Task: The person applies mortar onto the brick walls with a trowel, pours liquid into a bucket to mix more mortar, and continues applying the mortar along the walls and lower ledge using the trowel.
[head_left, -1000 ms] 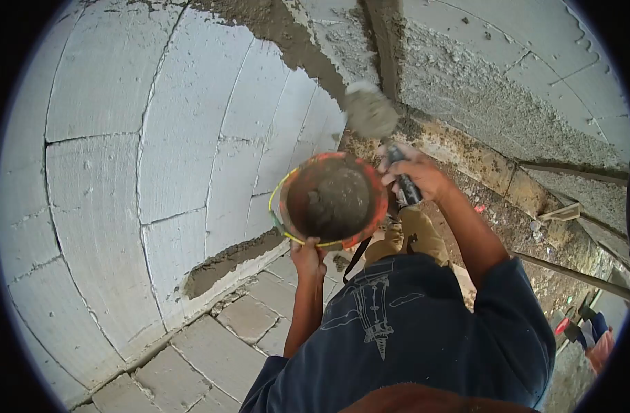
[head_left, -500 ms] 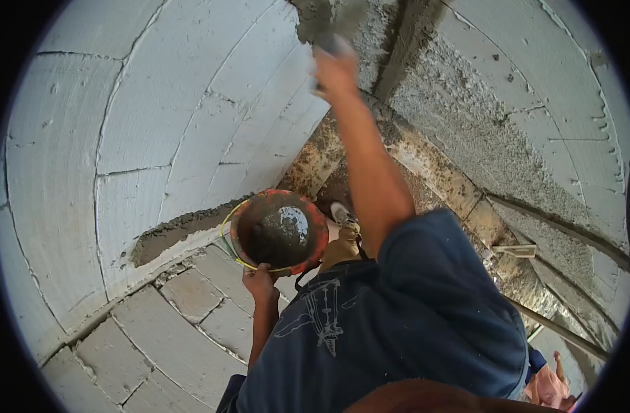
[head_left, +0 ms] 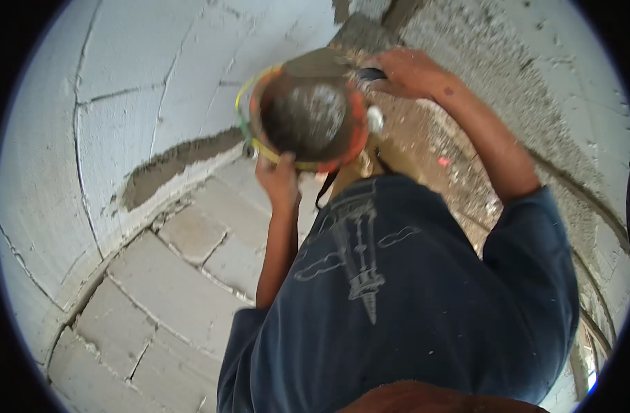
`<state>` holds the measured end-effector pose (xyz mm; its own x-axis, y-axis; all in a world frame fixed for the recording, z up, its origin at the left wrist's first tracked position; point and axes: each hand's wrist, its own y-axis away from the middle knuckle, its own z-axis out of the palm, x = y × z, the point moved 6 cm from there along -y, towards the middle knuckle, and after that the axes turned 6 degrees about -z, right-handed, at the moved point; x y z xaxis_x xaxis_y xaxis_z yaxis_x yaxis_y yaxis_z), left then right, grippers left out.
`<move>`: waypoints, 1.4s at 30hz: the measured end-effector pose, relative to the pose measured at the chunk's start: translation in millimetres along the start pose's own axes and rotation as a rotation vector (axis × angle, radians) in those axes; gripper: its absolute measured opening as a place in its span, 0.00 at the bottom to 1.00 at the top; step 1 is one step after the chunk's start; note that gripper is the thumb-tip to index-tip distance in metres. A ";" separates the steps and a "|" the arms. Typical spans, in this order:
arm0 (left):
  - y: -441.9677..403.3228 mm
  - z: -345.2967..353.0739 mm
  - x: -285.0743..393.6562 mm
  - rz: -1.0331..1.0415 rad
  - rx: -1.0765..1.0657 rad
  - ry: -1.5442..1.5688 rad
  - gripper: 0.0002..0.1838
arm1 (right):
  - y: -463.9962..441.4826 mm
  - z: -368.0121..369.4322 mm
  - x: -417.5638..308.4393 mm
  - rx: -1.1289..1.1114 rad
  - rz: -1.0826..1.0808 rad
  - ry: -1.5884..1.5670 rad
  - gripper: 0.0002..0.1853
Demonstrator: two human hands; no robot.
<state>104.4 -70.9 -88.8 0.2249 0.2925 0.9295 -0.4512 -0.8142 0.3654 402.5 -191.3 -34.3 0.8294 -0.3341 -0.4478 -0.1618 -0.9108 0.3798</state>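
Note:
An orange-red bucket [head_left: 359,131] with a yellow and green rim handle holds wet grey mortar [head_left: 308,113]. My left hand [head_left: 279,180] grips its near rim, thumb over the edge. At the bucket's upper right, my right hand [head_left: 404,72] is closed round the black handle of a trowel [head_left: 318,63]. The trowel's blade, blurred and coated with mortar, lies over the far rim of the bucket.
A white block wall [head_left: 129,55] with a strip of mortar [head_left: 170,168] rises on the left. Grey blocks [head_left: 170,296] form a surface below it. At the right stands a rough, mortar-splashed wall [head_left: 514,76], with debris-strewn ground [head_left: 439,144] beneath.
My right hand has come back from the wall's upper corner to the bucket, bringing the trowel over its rim. The bucket, still in my left hand, appears higher in view.

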 end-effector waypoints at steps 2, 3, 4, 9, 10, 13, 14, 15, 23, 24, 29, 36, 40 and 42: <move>-6.3 13.5 9.6 -0.049 -0.041 -0.114 0.26 | -6.6 44.7 0.0 -0.196 0.113 0.041 0.23; -5.2 26.5 22.6 -0.077 -0.075 -0.079 0.23 | -8.8 57.6 6.8 -0.280 0.174 0.079 0.24; -5.9 39.1 32.5 -0.103 -0.114 -0.040 0.21 | -13.3 76.6 3.9 -0.238 0.059 0.029 0.24; -21.1 66.0 45.6 -0.055 -0.232 -0.084 0.15 | -30.4 148.5 -7.4 -0.288 -0.027 -0.603 0.24; -23.7 67.3 48.4 -0.058 -0.238 -0.142 0.14 | -21.8 138.5 -6.0 -0.280 -0.040 -0.686 0.23; -24.1 66.1 50.0 -0.147 -0.231 -0.140 0.16 | 15.9 113.5 3.9 -0.262 -0.071 -0.835 0.23; -22.1 67.1 50.0 -0.149 -0.190 -0.113 0.20 | 22.3 110.2 6.9 -0.246 -0.066 -0.824 0.24; -21.9 70.2 49.8 -0.137 -0.168 -0.083 0.24 | 26.5 103.3 13.2 -0.210 -0.053 -0.807 0.25; -22.1 28.8 -21.5 -0.447 0.040 -0.057 0.29 | 48.9 101.1 47.5 0.287 0.036 -1.897 0.20; -18.8 19.0 -31.5 -0.494 0.081 -0.059 0.27 | 60.5 95.0 60.4 0.456 0.103 -1.973 0.22; 11.7 -4.8 -42.0 -0.480 0.206 0.014 0.21 | 112.1 90.3 139.9 1.237 0.347 -1.615 0.23; 40.5 -47.3 -69.5 -0.484 0.318 -0.081 0.21 | -83.6 171.3 201.3 1.649 0.971 -1.013 0.16; 44.5 -41.7 -64.0 -0.479 0.348 -0.069 0.25 | -158.4 -61.4 55.2 1.383 -0.119 -1.087 0.25; 43.0 -42.3 -63.6 -0.493 0.329 -0.067 0.26 | -95.8 -137.8 -11.9 1.346 -0.401 -1.132 0.20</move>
<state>34.2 -103.3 -130.0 0.3986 0.6518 0.6451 0.0092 -0.7063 0.7079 481.9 -66.7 46.2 0.2879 0.4716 -0.8335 -0.8199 -0.3283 -0.4690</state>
